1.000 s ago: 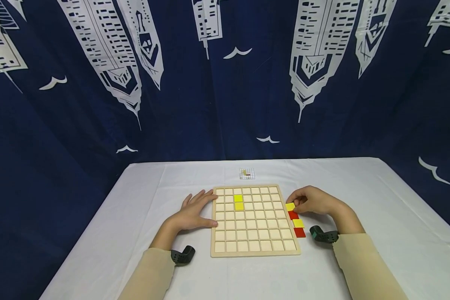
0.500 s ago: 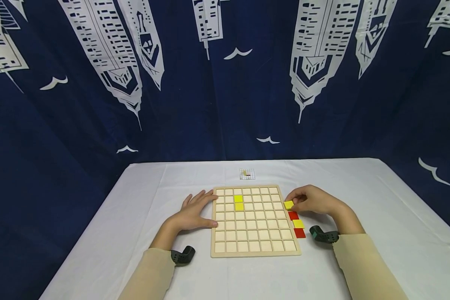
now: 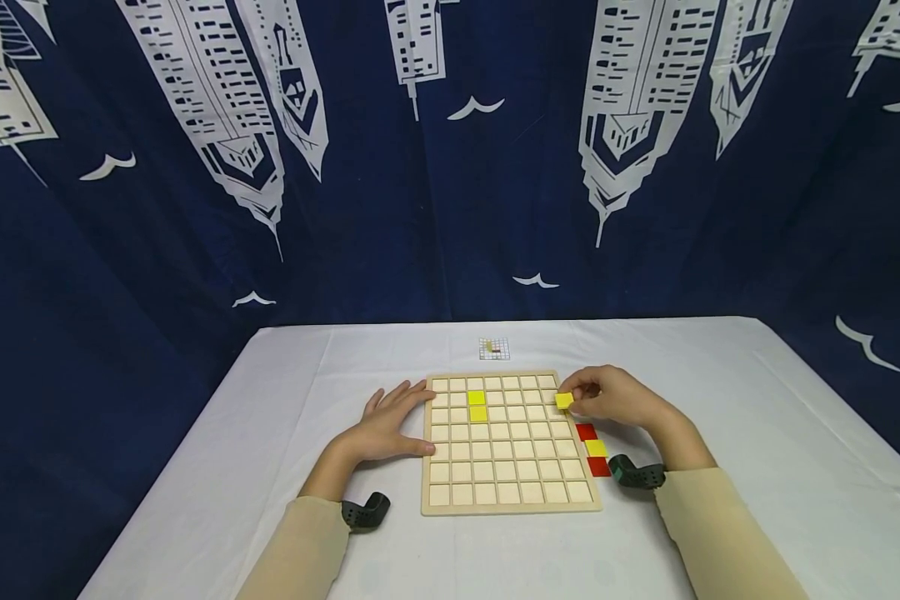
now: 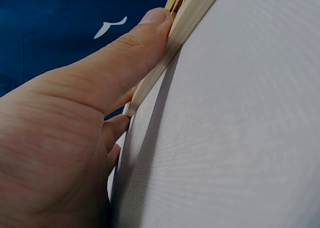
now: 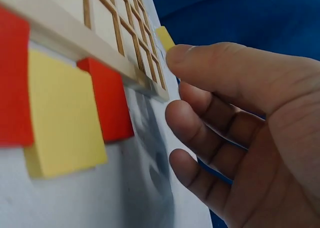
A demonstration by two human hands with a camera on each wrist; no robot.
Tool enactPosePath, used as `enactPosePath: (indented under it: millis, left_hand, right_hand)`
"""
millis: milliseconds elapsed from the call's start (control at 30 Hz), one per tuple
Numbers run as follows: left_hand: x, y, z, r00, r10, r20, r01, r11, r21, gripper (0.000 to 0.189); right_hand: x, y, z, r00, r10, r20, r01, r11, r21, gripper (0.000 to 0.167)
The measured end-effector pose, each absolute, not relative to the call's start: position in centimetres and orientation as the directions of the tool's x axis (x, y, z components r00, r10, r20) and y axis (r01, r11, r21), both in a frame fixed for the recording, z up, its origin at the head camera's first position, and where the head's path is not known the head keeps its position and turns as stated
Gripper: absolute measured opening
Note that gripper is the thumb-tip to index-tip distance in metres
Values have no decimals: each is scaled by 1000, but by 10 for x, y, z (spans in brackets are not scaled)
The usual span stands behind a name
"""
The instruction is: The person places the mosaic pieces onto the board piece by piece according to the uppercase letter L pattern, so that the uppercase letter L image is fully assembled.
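Note:
A wooden grid board (image 3: 512, 508) lies on the table, two yellow square tiles (image 3: 477, 406) sitting one below the other in its upper left cells. My left hand (image 3: 382, 429) rests at the board's left edge with fingers spread; in the left wrist view its thumb (image 4: 145, 38) presses on the wooden rim. Between thumb and fingers, my right hand (image 3: 615, 396) pinches a yellow tile (image 3: 564, 401) over the board's upper right edge. That tile (image 5: 164, 37) shows beyond the thumb tip in the right wrist view. The other right fingers are loosely bent.
Beside the board's right edge lie a red tile (image 3: 586, 432), a yellow tile (image 3: 596, 448) and another red tile (image 3: 598, 467). A small printed grid card (image 3: 494, 348) is behind the board. Past the white table (image 3: 375, 550) hangs a dark blue curtain (image 3: 450, 208).
My right hand has lifted the yellow tile from the row beside the board and carried it left, over the board's edge. The left hand has stayed put.

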State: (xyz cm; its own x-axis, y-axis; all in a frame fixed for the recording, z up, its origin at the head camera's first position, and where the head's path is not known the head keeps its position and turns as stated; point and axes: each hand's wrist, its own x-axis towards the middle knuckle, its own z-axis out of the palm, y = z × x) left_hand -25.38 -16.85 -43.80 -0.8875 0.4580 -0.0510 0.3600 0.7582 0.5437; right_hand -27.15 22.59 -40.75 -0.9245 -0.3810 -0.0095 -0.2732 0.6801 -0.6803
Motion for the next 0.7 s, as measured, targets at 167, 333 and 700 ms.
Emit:
enactPosePath:
  millis: [167,333,700]
  left_hand:
    - [-254,-167,-438,-890,453,-45,359,758,544,90]
    - [-254,-168,-437,-886,462,-39,367,750,551,89]
    - [-254,-168,-438,-887,459,-42,365,755,544,89]
  right_hand:
    - [-270,219,-406,-918,-394,41,-318,671,-670,22]
    - [-269,212,-406,-906,-419,56,-345,655,-673,22]
    - [-266,195,-409,-885,-463,54,-376,639,-671,21]
